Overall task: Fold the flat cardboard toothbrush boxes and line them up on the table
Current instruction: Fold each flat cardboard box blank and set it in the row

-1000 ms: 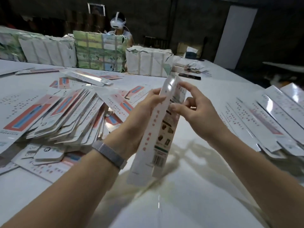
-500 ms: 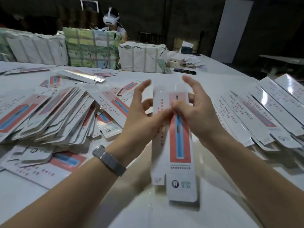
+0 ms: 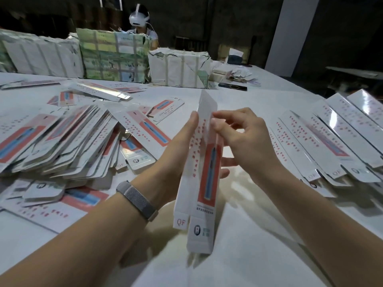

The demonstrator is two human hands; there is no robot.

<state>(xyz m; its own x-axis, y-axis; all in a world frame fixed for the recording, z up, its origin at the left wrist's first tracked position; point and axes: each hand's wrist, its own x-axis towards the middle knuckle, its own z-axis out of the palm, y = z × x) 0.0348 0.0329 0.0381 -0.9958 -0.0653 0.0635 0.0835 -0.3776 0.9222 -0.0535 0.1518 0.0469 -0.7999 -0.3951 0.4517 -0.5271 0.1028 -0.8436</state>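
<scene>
From where I watched, the job stood somewhere in the middle. At three o'clock on the table (image 3: 259, 235) lay a row of folded boxes (image 3: 335, 141), side by side and overlapping a little at their near ends; I counted that part as done. At nine o'clock a thick heap of flat boxes (image 3: 62, 146) was not yet folded, with more loose ones scattered toward eleven o'clock, so I judged that a good deal remained.

One box (image 3: 204, 175) was in hand at the centre, held above the table and tilted, its top end pointing to twelve o'clock and its open bottom flaps hanging toward six. It looked partly squared up, with a white side panel and the red-and-blue front panel both showing; neither end appeared closed.

The left hand (image 3: 176, 158) came in from seven o'clock, a metal watch band (image 3: 137, 200) on its wrist. It gripped the box from the left, thumb laid along the side panel and fingertips showing past the right edge. The right hand (image 3: 242, 141) reached in from four o'clock, its thumb and forefinger pinching the upper right edge, the other fingers loosely curled and apart.

At twelve o'clock stood wrapped bundles (image 3: 116, 56), with another person (image 3: 141, 23) seated behind them.
</scene>
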